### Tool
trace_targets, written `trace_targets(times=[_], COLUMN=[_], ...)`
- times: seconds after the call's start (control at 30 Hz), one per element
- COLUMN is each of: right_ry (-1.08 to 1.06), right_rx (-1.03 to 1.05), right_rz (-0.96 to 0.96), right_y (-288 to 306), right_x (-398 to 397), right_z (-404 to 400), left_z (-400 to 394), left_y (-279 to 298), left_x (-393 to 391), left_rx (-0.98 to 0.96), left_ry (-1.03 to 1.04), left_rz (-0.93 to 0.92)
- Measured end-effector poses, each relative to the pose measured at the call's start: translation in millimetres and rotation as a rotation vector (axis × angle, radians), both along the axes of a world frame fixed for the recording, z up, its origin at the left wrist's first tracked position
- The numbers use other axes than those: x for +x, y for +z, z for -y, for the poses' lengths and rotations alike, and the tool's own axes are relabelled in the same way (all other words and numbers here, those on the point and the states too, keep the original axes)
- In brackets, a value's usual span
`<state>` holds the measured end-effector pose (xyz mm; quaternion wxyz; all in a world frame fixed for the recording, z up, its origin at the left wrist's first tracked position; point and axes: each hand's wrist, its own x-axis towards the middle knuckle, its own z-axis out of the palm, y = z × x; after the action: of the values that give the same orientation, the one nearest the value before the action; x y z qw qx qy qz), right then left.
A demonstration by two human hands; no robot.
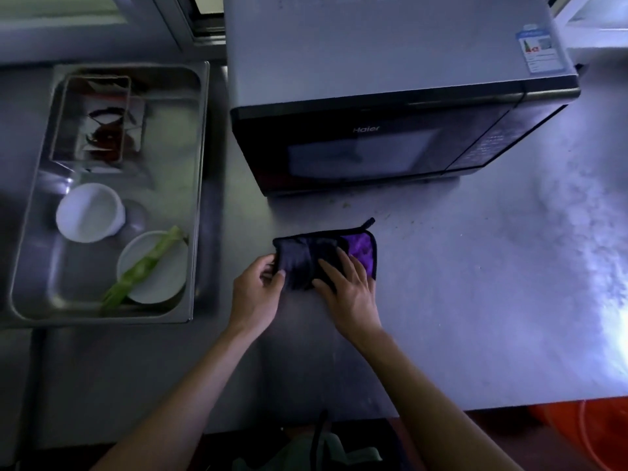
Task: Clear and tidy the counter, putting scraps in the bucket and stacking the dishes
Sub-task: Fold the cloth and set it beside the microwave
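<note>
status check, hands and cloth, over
Left hand pinches cloth's left edge; right hand flat on it. Cloth folded on counter before microwave. Nothing in the way.

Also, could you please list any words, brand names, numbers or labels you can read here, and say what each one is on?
"Haier": on the dark door of the microwave, above its window.
Sticker at the right rear of the microwave's top: printed text and a coloured chart, too small and blurred to read.
Control panel right of the door: faint markings, unreadable.
Nothing else bears readable text.
</note>
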<state>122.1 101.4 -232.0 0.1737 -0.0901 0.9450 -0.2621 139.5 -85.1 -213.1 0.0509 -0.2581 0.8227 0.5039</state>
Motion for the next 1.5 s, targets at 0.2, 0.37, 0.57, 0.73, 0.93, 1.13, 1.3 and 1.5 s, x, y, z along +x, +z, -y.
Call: trace_targets(times=[0.2, 0.37, 0.57, 0.73, 0.93, 1.13, 1.3, 1.5], right_ry=[0.062, 0.132, 0.196, 0.203, 0.204, 0.211, 0.192, 0.150], right_rx=[0.150, 0.166, 0.234, 0.226, 0.224, 0.235, 0.229, 0.229], right_rz=[-0.052, -0.055, 0.037, 0.028, 0.008, -0.003, -0.015, -0.016], right_y=[-15, -19, -21, -23, -25, -26, -24, -20], right_x=[14, 27, 1, -37, -80, -102, -105, -115], right_z=[-3, -14, -6, 12, 32, 30, 22, -20], left_z=[14, -4, -6, 7, 18, 15, 2, -35], left_y=[-8, -12, -23, -29, -31, -31, -31, -33], left_x=[12, 9, 0, -30, -72, -86, -86, -101], left_rx=[-0.409, -0.632, -0.794, -0.871, -0.914, -0.926, -0.922, -0.834], left_ry=[-0.222, -0.654, -0.749, -0.725, -0.700, -0.698, -0.657, -0.686], left_rz=[-0.240, -0.219, 0.059, 0.092, 0.109, 0.113, 0.112, 0.125])
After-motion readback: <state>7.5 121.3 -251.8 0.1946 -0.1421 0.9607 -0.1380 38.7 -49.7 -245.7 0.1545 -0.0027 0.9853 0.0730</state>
